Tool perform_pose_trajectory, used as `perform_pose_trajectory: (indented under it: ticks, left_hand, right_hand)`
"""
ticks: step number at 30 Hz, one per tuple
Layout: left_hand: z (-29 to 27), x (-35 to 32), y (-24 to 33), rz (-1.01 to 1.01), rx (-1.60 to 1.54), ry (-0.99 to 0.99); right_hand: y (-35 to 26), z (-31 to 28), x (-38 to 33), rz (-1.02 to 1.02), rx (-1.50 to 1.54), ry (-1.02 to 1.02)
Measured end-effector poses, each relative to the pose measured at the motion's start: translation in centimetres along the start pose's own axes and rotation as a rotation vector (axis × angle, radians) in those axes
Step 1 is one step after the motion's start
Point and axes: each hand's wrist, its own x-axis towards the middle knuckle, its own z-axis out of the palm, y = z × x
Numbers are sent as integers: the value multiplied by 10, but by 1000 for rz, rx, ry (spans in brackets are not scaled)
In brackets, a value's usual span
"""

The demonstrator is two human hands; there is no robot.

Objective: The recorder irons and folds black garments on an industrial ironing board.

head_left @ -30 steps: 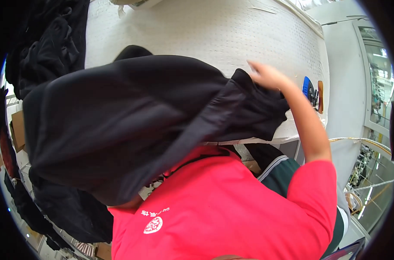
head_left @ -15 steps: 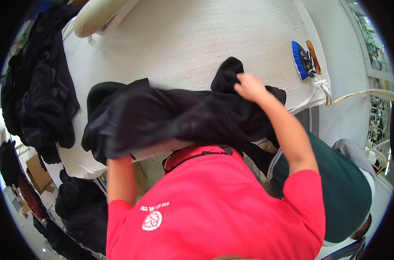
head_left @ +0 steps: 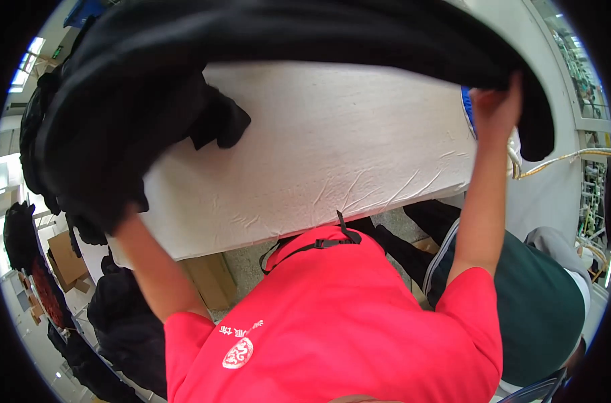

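A long black garment [head_left: 298, 33] is lifted in a wide arch above the white padded table [head_left: 332, 141], slightly blurred. Its right end is gripped by my right hand [head_left: 499, 107], which has its fingers closed on the cloth near the table's right side. My left hand [head_left: 125, 219] is at the garment's lower left end; cloth covers its fingers, but the fabric rises with that arm. A loose flap of the garment hangs over the table's left part. Behind my right hand, only a blue edge of the iron [head_left: 466, 111] shows.
A light cord [head_left: 560, 156] runs off to the right from the iron. Close on my right is a person in dark green [head_left: 540, 295]. Dark cloth [head_left: 127, 309] is heaped at the lower left, near a cardboard box [head_left: 67, 258]. More cardboard [head_left: 214, 277] stands under the table's front edge.
The black garment has come up off the table and spread out wide. My left hand has moved left and up, my right hand right and up. The garment now hides the beige padded arm and most of the iron.
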Motion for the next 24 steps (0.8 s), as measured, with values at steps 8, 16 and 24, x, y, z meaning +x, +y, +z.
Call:
perform_pose_trajectory:
  ticks: [8,16,24]
  left_hand:
    - [159,-109,-190,-64,-84,195]
    - [275,-110,-152,143,320,334]
    - [334,-77,-12,624,506,228]
  right_hand:
    - [100,-228,-75,324,-1240,283]
    - [93,-256,-19,199,-1846,293]
    - [-27,-223,-3,-21,-1466,431]
